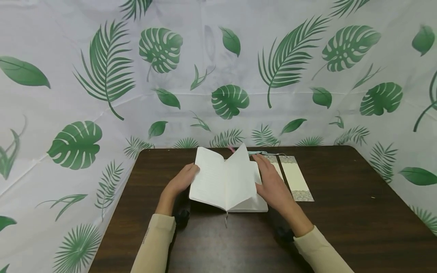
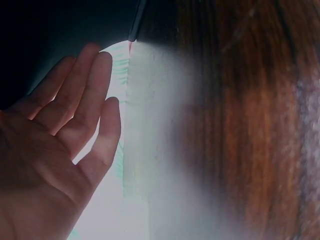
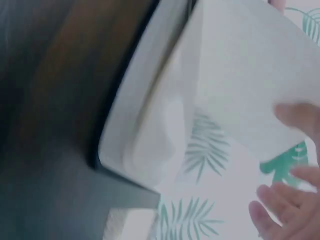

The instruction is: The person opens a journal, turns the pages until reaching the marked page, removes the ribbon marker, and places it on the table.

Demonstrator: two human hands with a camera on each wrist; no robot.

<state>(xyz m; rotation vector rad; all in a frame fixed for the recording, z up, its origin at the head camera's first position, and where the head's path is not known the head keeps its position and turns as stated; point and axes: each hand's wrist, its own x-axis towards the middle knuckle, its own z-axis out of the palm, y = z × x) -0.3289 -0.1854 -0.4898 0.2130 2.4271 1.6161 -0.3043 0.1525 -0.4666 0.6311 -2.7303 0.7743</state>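
Observation:
An open notebook (image 1: 208, 180) with white pages lies at the middle of the dark table, a thin ribbon hanging from its lower spine. One page (image 1: 240, 178) stands raised and curved over its right half. At the notebook's left edge is my left hand (image 1: 182, 179), its fingers extended in the left wrist view. My right hand (image 1: 274, 185) is at the right side; in the right wrist view its thumb (image 3: 295, 116) touches the raised page (image 3: 240, 65), with the other fingers spread apart from it. A dark cover edge shows under the pages there.
Right of the notebook lie two cream paper strips with patterned ends, one (image 1: 296, 178) fully visible, the other (image 1: 275, 167) partly behind my right hand. Thin pale-blue and pink cords or tassels (image 1: 257, 152) lie behind. A leaf-print cloth (image 1: 191, 125) hangs beyond the table (image 1: 341, 212).

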